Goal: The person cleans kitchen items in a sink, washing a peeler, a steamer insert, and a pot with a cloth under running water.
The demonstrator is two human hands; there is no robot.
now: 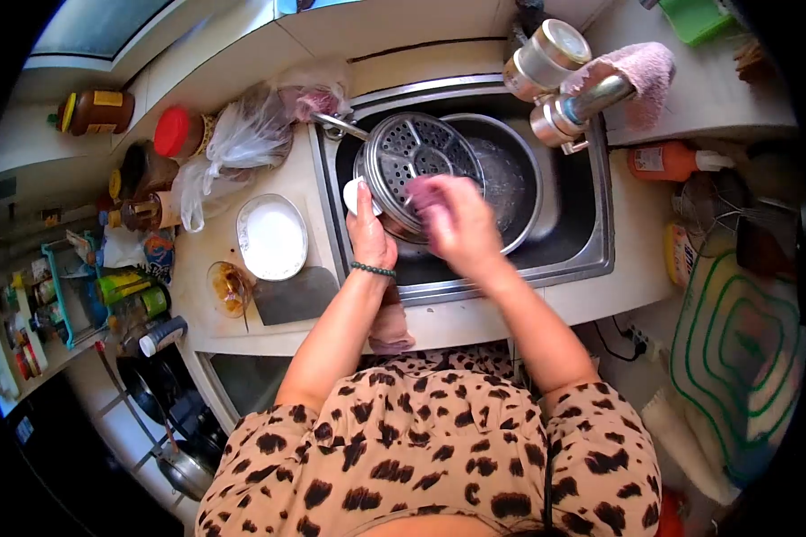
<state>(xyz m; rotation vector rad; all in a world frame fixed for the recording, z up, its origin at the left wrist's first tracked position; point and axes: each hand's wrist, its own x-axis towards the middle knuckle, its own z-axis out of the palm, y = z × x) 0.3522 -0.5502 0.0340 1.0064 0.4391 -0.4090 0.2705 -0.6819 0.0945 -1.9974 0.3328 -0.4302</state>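
Note:
My left hand is closed on the white handle of a metal steamer pot, which is tilted so its perforated base shows. A dark bead bracelet circles that wrist. My right hand, slightly smeared by motion, presses a bunched purple cloth against the steamer's near side. Beneath the steamer, partly hidden by it, a round metal basin with water stands in the black sink.
A water filter and a faucet draped with a pink cloth rise behind the sink. Left of it are a white oval dish, a small glass bowl, plastic bags and jars. An orange bottle lies on the right.

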